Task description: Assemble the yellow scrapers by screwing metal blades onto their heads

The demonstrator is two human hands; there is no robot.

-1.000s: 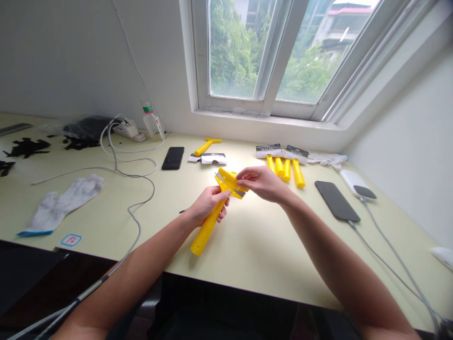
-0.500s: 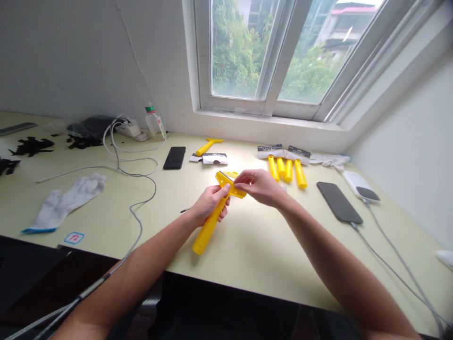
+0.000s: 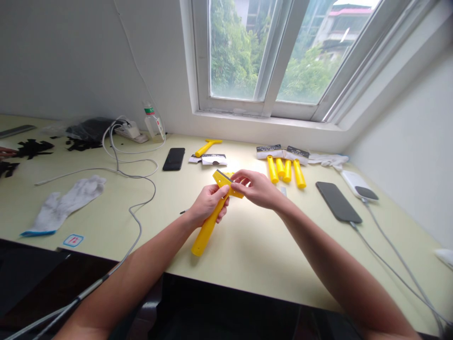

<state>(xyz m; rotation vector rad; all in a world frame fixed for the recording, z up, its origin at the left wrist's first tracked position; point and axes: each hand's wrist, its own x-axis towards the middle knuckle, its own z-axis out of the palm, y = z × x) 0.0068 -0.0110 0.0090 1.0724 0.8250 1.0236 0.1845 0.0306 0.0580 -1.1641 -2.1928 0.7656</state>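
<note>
My left hand (image 3: 212,203) is wrapped around the neck of a yellow scraper (image 3: 203,236), whose long handle slants down toward the front edge of the table. A dark blade strip shows along the top of its wide head. Closed at the right part of that head, my right hand (image 3: 255,188) has its thumb and fingertips on the blade edge, and they hide part of it. Just behind the head lie small yellow pieces (image 3: 229,174), mostly covered by my fingers. To the right of my right hand rests a small grey flat piece (image 3: 283,191).
Several yellow scrapers (image 3: 288,171) with black-and-white card sleeves lie at the back right; another yellow scraper (image 3: 203,148) lies at the back. Phones (image 3: 174,159) (image 3: 339,202), a glove (image 3: 67,205), cables (image 3: 136,212) and a bottle (image 3: 153,125) surround them. Another person's hand (image 3: 7,151) shows far left.
My right fingers have shifted slightly along the scraper's head and bent more. The head has turned a little, showing more of the dark blade. Another person's hand has appeared at the left edge.
</note>
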